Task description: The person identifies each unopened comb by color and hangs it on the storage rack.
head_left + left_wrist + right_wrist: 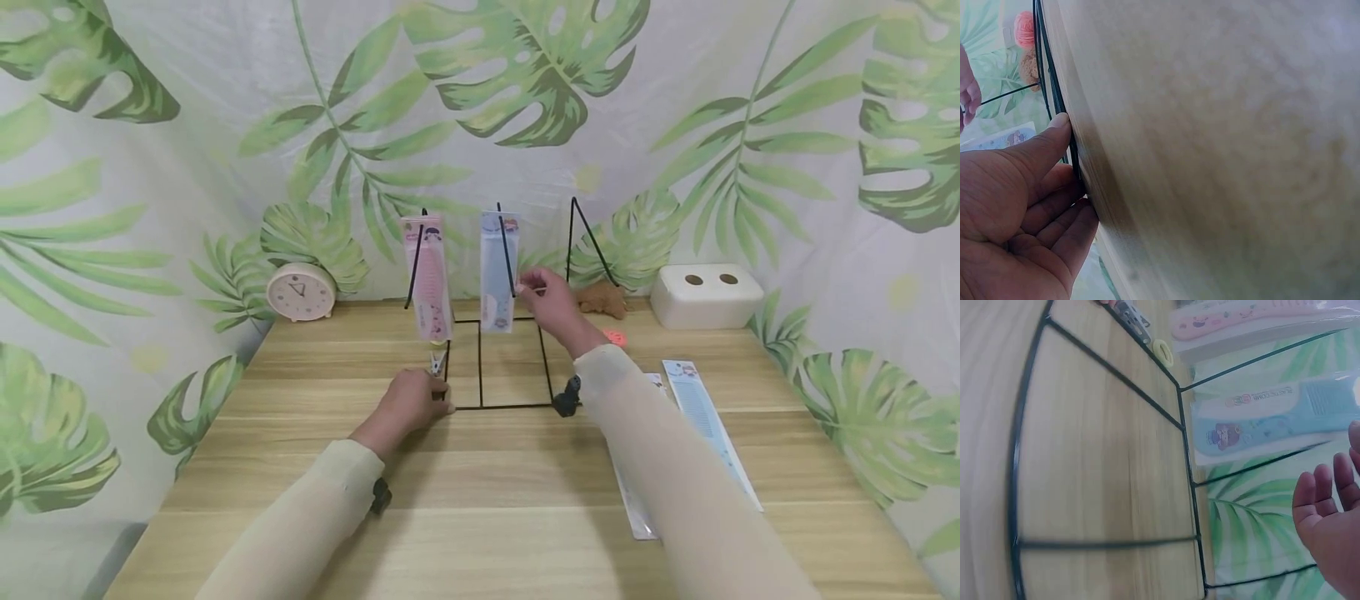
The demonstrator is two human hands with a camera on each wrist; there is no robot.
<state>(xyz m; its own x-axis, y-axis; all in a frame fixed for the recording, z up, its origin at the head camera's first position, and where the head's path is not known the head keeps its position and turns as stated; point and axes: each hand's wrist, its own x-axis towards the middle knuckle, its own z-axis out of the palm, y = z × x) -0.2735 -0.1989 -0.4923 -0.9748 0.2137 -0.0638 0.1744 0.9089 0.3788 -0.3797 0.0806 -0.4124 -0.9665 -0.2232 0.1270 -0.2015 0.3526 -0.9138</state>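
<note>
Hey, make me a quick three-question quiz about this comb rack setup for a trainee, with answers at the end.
1. True or false: the left hand rests on the table at the front left corner of the black wire rack.
2. How many packaged combs hang on the rack? A) one B) two C) three
3. Fill in: the right hand is beside the hanging ____ comb.

Key:
1. True.
2. B: a pink comb and a blue comb.
3. Blue.
</note>
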